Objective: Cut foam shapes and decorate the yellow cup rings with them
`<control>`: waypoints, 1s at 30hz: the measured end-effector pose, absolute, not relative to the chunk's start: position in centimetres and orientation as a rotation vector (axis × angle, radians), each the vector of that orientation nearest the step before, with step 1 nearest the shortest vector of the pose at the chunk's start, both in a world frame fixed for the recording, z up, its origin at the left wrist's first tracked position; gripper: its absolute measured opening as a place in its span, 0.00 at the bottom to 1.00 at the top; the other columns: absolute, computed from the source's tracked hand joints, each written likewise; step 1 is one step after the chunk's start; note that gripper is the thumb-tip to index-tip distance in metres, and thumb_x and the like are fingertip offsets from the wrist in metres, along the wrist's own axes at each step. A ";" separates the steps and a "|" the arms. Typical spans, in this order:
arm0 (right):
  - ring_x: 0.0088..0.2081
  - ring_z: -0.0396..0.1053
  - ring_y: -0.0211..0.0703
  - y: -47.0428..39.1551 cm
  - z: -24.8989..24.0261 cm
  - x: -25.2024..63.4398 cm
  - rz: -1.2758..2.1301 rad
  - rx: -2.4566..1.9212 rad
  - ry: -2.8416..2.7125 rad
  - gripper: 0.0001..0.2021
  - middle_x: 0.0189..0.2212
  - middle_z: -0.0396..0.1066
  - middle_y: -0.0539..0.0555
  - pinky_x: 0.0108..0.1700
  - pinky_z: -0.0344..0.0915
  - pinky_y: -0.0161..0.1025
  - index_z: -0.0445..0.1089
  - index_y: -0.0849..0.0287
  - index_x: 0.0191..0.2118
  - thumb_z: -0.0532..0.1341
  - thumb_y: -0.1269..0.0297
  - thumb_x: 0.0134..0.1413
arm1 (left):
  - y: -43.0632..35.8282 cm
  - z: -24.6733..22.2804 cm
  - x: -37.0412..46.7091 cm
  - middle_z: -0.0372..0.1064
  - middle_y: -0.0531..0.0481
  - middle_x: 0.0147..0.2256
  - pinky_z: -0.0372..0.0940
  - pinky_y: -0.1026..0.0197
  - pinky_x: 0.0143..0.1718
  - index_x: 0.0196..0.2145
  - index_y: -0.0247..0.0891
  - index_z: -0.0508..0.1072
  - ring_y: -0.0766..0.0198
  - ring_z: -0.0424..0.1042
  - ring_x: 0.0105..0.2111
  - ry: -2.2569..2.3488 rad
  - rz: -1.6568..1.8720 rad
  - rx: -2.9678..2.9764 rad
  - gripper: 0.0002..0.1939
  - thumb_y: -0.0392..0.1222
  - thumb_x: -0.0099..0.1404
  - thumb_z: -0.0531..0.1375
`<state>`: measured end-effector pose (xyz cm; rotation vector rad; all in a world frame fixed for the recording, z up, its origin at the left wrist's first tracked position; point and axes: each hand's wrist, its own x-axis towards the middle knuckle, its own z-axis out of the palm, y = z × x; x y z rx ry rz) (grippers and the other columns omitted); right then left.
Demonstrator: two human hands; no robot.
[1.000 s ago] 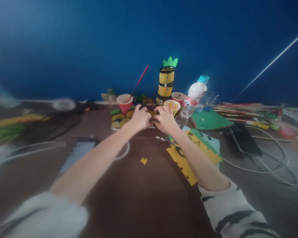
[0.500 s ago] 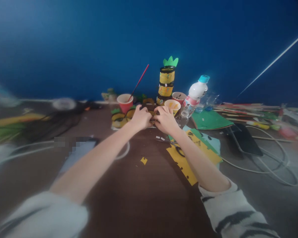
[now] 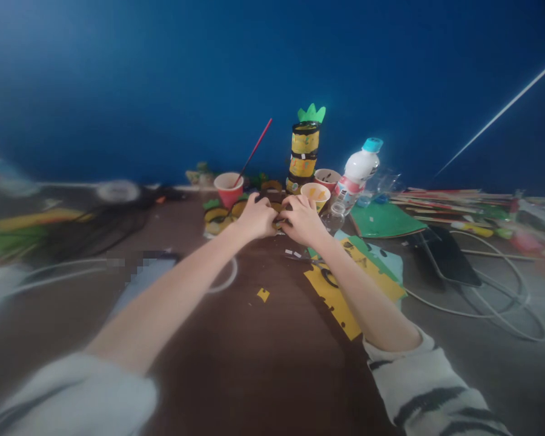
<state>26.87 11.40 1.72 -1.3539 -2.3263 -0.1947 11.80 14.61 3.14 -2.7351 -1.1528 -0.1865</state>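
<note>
Both arms reach to the back middle of the dark table. My left hand (image 3: 258, 218) and my right hand (image 3: 302, 219) nearly meet, fingers curled over a small dark and yellow piece (image 3: 278, 209) that they mostly hide. Left of them lies a yellow and black craft piece (image 3: 215, 221) with green on top. Behind stands a yellow and black banded tower (image 3: 303, 154) with a green paper crown. A yellow-rimmed cup (image 3: 316, 195) is close to my right hand.
A red cup (image 3: 229, 191) holds a red stick. A white bottle (image 3: 358, 172) with a blue cap leans behind the right hand. Scissors (image 3: 329, 275) lie on yellow paper (image 3: 340, 303); a phone (image 3: 452, 257), cable and sticks are at right. Small yellow scrap (image 3: 263, 295) in front.
</note>
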 end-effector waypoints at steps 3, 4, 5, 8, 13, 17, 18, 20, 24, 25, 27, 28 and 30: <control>0.47 0.52 0.51 11.3 1.8 26.8 -0.185 -1.365 -2.326 0.10 0.43 0.62 0.56 0.48 0.47 0.49 0.74 0.56 0.35 0.57 0.68 0.47 | 14.6 3.7 11.5 0.69 0.45 0.31 0.45 0.46 0.50 0.29 0.37 0.75 0.57 0.63 0.40 -1.141 -0.161 -2.750 0.11 0.42 0.49 0.57; 0.47 0.52 0.51 11.3 1.8 26.8 -0.181 -1.367 -2.327 0.10 0.43 0.62 0.56 0.49 0.47 0.48 0.74 0.56 0.35 0.57 0.69 0.46 | 14.7 3.9 11.4 0.69 0.45 0.32 0.44 0.46 0.50 0.29 0.37 0.75 0.57 0.62 0.41 -1.141 -0.150 -2.752 0.10 0.41 0.49 0.56; 0.47 0.52 0.51 11.3 1.8 26.8 -0.179 -1.368 -2.326 0.10 0.42 0.62 0.56 0.49 0.47 0.48 0.74 0.56 0.35 0.57 0.70 0.46 | 14.7 4.1 11.2 0.69 0.45 0.32 0.44 0.46 0.50 0.30 0.38 0.75 0.57 0.62 0.42 -1.138 -0.139 -2.752 0.10 0.39 0.49 0.56; 0.46 0.52 0.50 11.2 1.9 26.8 -0.176 -1.360 -2.326 0.12 0.41 0.62 0.56 0.48 0.47 0.48 0.73 0.56 0.35 0.56 0.71 0.45 | 14.7 4.7 10.8 0.68 0.45 0.34 0.44 0.45 0.51 0.30 0.39 0.75 0.56 0.60 0.44 -1.115 -0.132 -2.757 0.10 0.36 0.49 0.56; 0.46 0.52 0.50 11.2 1.9 26.9 -0.179 -1.360 -2.330 0.14 0.41 0.62 0.56 0.48 0.48 0.47 0.73 0.56 0.35 0.55 0.74 0.43 | 14.9 4.8 10.3 0.69 0.44 0.34 0.42 0.43 0.51 0.29 0.38 0.74 0.55 0.60 0.44 -1.082 -0.135 -2.764 0.09 0.33 0.50 0.56; 0.46 0.52 0.50 11.3 1.8 26.9 -0.181 -1.362 -2.328 0.13 0.41 0.62 0.56 0.48 0.48 0.47 0.74 0.56 0.35 0.55 0.74 0.44 | 15.1 4.4 10.2 0.69 0.46 0.34 0.43 0.44 0.51 0.30 0.40 0.75 0.57 0.61 0.43 -1.062 -0.149 -2.739 0.08 0.37 0.52 0.56; 0.46 0.52 0.50 11.3 1.8 26.9 -0.184 -1.361 -2.326 0.13 0.41 0.62 0.56 0.48 0.48 0.48 0.74 0.56 0.35 0.55 0.73 0.44 | 15.1 4.3 10.2 0.69 0.46 0.34 0.43 0.44 0.51 0.30 0.40 0.75 0.57 0.61 0.43 -1.056 -0.146 -2.731 0.08 0.37 0.52 0.56; 0.46 0.52 0.50 11.3 1.8 26.9 -0.189 -1.358 -2.323 0.12 0.41 0.62 0.56 0.48 0.48 0.48 0.74 0.56 0.35 0.55 0.72 0.45 | 15.2 4.3 10.3 0.68 0.46 0.34 0.43 0.44 0.51 0.30 0.40 0.75 0.58 0.61 0.42 -1.048 -0.139 -2.723 0.08 0.38 0.53 0.56; 0.47 0.51 0.50 11.3 1.8 26.9 -0.194 -1.354 -2.325 0.10 0.41 0.63 0.56 0.48 0.48 0.47 0.73 0.56 0.34 0.56 0.71 0.46 | 15.2 4.4 10.3 0.68 0.46 0.33 0.43 0.45 0.51 0.29 0.39 0.75 0.59 0.62 0.41 -1.051 -0.144 -2.734 0.08 0.39 0.53 0.57; 0.47 0.51 0.50 11.3 1.8 26.9 -0.193 -1.353 -2.327 0.10 0.41 0.63 0.56 0.48 0.48 0.47 0.73 0.56 0.34 0.56 0.71 0.46 | 15.2 4.4 10.3 0.68 0.46 0.32 0.44 0.45 0.51 0.29 0.39 0.76 0.58 0.63 0.41 -1.049 -0.140 -2.737 0.08 0.39 0.53 0.56; 0.47 0.52 0.51 11.3 1.8 26.9 -0.188 -1.353 -2.330 0.10 0.41 0.63 0.56 0.48 0.48 0.47 0.73 0.56 0.34 0.56 0.71 0.47 | 15.2 4.4 10.3 0.68 0.47 0.30 0.44 0.44 0.51 0.29 0.39 0.76 0.58 0.63 0.40 -1.034 -0.128 -2.736 0.08 0.38 0.53 0.56; 0.47 0.52 0.51 11.3 1.8 26.9 -0.185 -1.354 -2.331 0.10 0.41 0.63 0.56 0.48 0.48 0.47 0.73 0.56 0.34 0.56 0.71 0.47 | 15.2 4.4 10.3 0.68 0.47 0.30 0.44 0.44 0.51 0.29 0.39 0.75 0.58 0.63 0.40 -1.019 -0.126 -2.733 0.08 0.38 0.53 0.56; 0.47 0.51 0.51 11.3 1.8 26.9 -0.184 -1.354 -2.333 0.11 0.41 0.63 0.56 0.48 0.48 0.47 0.73 0.55 0.35 0.56 0.71 0.48 | 15.3 4.3 10.3 0.68 0.47 0.30 0.44 0.45 0.51 0.29 0.39 0.75 0.58 0.63 0.40 -0.986 -0.127 -2.724 0.08 0.38 0.53 0.56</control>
